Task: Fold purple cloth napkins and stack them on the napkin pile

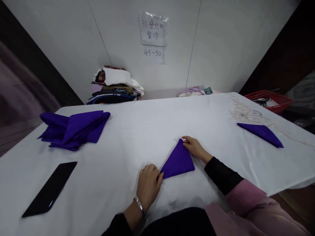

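A purple cloth napkin, folded into a triangle-like shape, lies on the white tablecloth in front of me. My left hand is at its lower left corner, thumb and fingers closed on the tip. At the upper corner, my right hand pinches the fabric between thumb and fingers. Farther right rests another folded purple napkin, long and narrow. A loose heap of purple napkins sits at the left, away from both hands.
A flat black slab-like object lies at the left front. Behind the white-covered table, stacked clothes and a small cloth pile stand near the wall. A red basket is past the right edge. Handwritten paper signs hang above.
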The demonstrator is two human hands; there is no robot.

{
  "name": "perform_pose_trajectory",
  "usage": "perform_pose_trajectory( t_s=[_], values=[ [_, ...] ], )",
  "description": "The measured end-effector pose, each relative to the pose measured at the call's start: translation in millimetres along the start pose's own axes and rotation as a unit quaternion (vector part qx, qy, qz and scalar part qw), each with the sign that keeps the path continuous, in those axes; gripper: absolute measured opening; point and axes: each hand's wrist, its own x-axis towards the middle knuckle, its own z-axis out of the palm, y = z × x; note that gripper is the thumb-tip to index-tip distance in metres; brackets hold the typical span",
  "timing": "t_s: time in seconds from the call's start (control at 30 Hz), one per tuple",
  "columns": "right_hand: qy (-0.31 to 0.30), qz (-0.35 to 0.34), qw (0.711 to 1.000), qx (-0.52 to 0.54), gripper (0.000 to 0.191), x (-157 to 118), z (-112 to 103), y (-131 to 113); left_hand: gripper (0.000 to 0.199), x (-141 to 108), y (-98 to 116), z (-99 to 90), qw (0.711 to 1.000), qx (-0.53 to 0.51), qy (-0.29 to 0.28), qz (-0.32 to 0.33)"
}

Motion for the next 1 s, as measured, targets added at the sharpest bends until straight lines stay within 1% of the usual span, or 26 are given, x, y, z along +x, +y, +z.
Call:
perform_pose_trajectory(
  t_s=[0.13,0.5,0.6,0.73,0.93,1.0],
  values=[
    [0.008,-0.008,1.0,-0.018,0.035,0.5,3.4,3.8,0.023,1.3,-0.1,-0.8,1.0,-0.011,-0.003,-0.008],
    [0.014,0.0,0.998,-0.06,0.039,1.9,8.4,-0.9,0.023,2.2,-1.3,-0.1,1.0,-0.017,-0.002,-0.009],
    [0.018,0.004,0.995,-0.093,0.039,2.6,9.4,-2.0,0.022,2.0,-1.0,-0.2,1.0,-0.014,0.004,-0.007],
    [0.022,0.024,0.991,-0.133,0.035,5.2,9.9,-4.6,0.021,2.5,-1.2,0.2,1.0,-0.012,0.009,-0.009],
    [0.035,0.042,0.985,-0.161,0.023,12.1,10.2,-6.6,0.019,2.2,-2.5,0.0,1.0,-0.021,0.015,-0.013],
    [0.037,0.043,0.984,-0.17,0.021,12.5,10.7,-6.9,0.016,2.0,-3.1,0.7,0.999,-0.033,0.017,-0.015]
  ],
)
